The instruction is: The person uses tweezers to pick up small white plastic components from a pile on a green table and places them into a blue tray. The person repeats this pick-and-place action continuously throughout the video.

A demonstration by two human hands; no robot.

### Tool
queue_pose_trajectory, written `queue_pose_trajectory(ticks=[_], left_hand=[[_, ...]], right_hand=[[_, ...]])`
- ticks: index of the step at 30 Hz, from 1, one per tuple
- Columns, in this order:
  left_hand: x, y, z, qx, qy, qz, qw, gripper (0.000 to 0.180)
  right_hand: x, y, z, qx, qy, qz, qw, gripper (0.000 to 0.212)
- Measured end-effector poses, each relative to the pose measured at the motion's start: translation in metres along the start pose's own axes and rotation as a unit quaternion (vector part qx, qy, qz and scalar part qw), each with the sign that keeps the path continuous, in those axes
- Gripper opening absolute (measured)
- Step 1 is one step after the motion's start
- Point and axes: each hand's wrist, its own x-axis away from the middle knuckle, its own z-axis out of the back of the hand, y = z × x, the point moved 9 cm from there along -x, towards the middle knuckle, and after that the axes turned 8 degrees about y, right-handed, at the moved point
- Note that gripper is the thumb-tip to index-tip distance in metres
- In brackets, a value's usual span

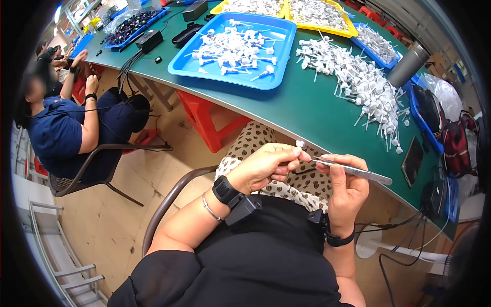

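Over my lap, my left hand (pixel 271 166) pinches a small white plastic part (pixel 300 144) between thumb and forefinger, its white head sticking up past the fingertips. My right hand (pixel 348 187) is closed around a pair of metal tweezers (pixel 365 174), whose thin tips point left, close to the left fingertips. Whether the tips touch the part I cannot tell. Ahead on the table, a blue tray (pixel 179 69) carries many similar white parts with thin stems. To its right, a loose heap of white stemmed parts (pixel 358 84) spreads over the green tabletop.
Along the far side stand yellow trays (pixel 353 31) of white parts. A grey bottle (pixel 409 64), a phone (pixel 412 161) and a blue bin (pixel 427 123) with bags line the right. A red stool (pixel 204 117) is under the table (pixel 307 115). A co-worker (pixel 66 117) sits at left.
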Motion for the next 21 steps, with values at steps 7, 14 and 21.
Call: queue_pose_trajectory(ticks=[7, 14, 21], left_hand=[[-0.002, 0.0, -0.002, 0.04, 0.031, 0.003, 0.999, 0.029], [-0.01, -0.001, -0.001, 0.046, 0.028, 0.021, 0.998, 0.028], [0.0, 0.01, 0.001, -0.251, 0.033, -0.116, 0.961, 0.025]], right_hand=[[-0.002, -0.003, 0.002, -0.008, 0.012, -0.002, 1.0, 0.016], [-0.008, -0.009, 0.009, 0.0, 0.016, 0.018, 1.0, 0.016], [-0.009, -0.011, 0.011, -0.012, 0.021, 0.015, 1.0, 0.015]])
